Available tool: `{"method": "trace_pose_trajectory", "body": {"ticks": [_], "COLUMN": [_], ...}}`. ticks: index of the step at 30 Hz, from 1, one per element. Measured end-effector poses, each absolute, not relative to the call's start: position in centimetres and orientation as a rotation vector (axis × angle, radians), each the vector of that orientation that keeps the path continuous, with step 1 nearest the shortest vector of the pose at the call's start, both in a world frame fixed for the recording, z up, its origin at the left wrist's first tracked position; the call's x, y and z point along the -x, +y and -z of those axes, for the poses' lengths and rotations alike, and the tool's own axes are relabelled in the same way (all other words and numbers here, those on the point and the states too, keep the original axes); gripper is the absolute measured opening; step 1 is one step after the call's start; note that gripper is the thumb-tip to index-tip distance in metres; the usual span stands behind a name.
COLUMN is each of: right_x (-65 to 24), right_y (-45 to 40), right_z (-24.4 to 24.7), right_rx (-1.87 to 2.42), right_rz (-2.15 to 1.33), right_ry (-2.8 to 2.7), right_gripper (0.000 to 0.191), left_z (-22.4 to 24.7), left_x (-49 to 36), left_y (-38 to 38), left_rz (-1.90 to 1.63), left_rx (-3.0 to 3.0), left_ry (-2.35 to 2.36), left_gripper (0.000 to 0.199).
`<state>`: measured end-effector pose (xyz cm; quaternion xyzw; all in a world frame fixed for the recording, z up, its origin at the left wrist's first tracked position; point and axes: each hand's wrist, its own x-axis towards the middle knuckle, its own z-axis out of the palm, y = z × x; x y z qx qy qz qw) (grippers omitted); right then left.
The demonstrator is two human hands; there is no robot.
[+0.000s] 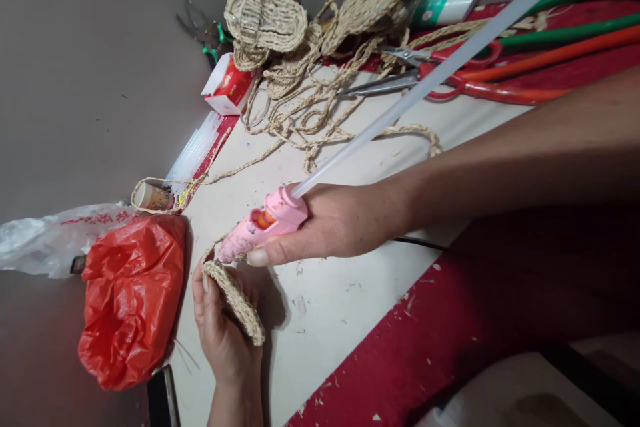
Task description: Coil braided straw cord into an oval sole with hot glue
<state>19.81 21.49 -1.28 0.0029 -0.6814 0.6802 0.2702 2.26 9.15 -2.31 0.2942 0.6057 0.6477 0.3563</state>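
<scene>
My right hand [340, 220] reaches in from the right, closed around a pink hot glue gun [265, 223]. A long translucent glue stick [430, 80] juts from its back end. My left hand [220, 323] comes up from the bottom edge, fingers wrapped round a coiled piece of braided straw rope [235, 307]. The nozzle end of the glue gun is at the rope piece's upper edge; whether they touch I cannot tell. A loose strand of braided rope [245, 165] runs over the white board towards a tangle further back.
Bundled straw rope [265, 20] lies at the back beside red-handled scissors [440, 80], pliers [210, 37] and a red-and-white box [227, 87]. To the left are glue sticks [195, 147], a paper cup [154, 197] and a red plastic bag [135, 300]. Red cloth [360, 360] borders the white board [320, 320].
</scene>
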Motion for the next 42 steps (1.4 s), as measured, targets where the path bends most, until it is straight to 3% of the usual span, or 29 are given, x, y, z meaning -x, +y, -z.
{"method": "trace_pose_trajectory", "body": {"ticks": [12, 19, 42], "right_x": [-20.1, -19.8, -20.3], "right_y": [21.3, 21.2, 21.1], "right_z": [1.6, 1.5, 0.9], "right_rx": [0.1, 0.156, 0.106], "right_rz": [-1.86, -1.917, -1.707], "right_ry": [-1.84, -1.79, -2.052], "right_gripper": [0.027, 0.037, 0.034], "left_z": [2.4, 2.3, 2.4], "left_x": [-2.1, -2.4, -1.5], "left_y": [9.0, 9.1, 9.4], "left_rz": [-1.696, -1.717, -1.741], "left_rx": [-0.645, -0.687, -0.658], "left_ry": [1.6, 1.477, 1.73], "left_gripper": [0.026, 0.02, 0.033]}}
